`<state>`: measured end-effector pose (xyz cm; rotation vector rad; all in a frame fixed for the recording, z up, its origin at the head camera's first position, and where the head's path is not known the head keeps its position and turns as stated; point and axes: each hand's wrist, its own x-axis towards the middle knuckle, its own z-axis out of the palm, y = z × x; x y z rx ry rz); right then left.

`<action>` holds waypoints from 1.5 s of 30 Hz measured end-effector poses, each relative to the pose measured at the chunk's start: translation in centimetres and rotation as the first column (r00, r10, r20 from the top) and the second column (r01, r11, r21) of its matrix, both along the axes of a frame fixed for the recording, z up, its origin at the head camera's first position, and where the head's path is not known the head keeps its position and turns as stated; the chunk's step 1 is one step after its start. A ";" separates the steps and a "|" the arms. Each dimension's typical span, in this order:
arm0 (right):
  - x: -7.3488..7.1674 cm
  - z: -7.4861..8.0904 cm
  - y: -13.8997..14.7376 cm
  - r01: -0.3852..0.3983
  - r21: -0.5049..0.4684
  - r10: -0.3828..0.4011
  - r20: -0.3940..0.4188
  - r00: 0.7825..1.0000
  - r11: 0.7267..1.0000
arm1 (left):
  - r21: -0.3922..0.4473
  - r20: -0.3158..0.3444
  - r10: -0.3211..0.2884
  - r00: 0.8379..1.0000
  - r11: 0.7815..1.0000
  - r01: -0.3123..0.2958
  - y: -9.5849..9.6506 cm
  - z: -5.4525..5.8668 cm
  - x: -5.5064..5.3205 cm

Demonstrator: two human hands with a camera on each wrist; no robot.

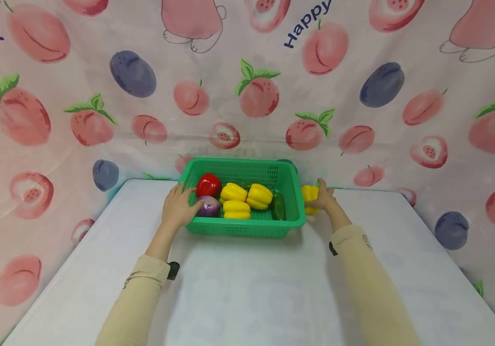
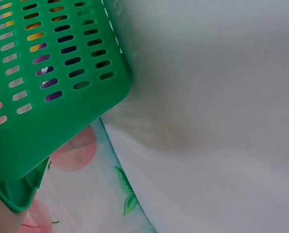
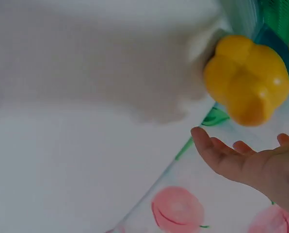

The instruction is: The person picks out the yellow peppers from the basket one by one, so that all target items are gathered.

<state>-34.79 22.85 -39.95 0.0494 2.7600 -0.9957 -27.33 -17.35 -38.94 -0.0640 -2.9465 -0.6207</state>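
A green plastic basket (image 1: pixel 239 228) stands on the white table, holding a red bell pepper (image 1: pixel 209 185), a round purple vegetable (image 1: pixel 208 207), several yellow bell peppers (image 1: pixel 236 209) and a dark green cucumber-like vegetable (image 1: pixel 278 206). My left hand (image 1: pixel 178 205) grips the basket's left rim, its thumb reaching over the inside near the purple vegetable. Just outside the right wall is another yellow bell pepper (image 3: pixel 246 80). Around it my right hand (image 1: pixel 324 198) spreads its fingers, and the right wrist view shows a gap between those fingers and the pepper.
A fruit-printed cloth (image 1: pixel 226 110) hangs behind the white table (image 1: pixel 247 288) and along its sides. The basket sits close to the table's back edge. White tabletop extends in front of it and to both sides.
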 end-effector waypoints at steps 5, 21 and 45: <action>0.9 2.5 -0.7 0.016 0.097 -0.012 -0.034 0.999 0.995 | 0.009 0.006 0.001 1.000 1.000 -0.001 -0.1 -0.1 -0.2; 1.0 7.1 -4.8 -0.059 0.209 0.083 -0.108 0.991 0.976 | 0.013 0.009 0.005 1.000 1.000 -0.006 -0.3 -0.3 -0.2; -6.2 3.6 -13.1 -0.429 0.232 0.417 0.103 0.903 0.873 | 0.002 -0.005 0.002 1.000 1.000 -0.002 0.0 -0.4 -0.3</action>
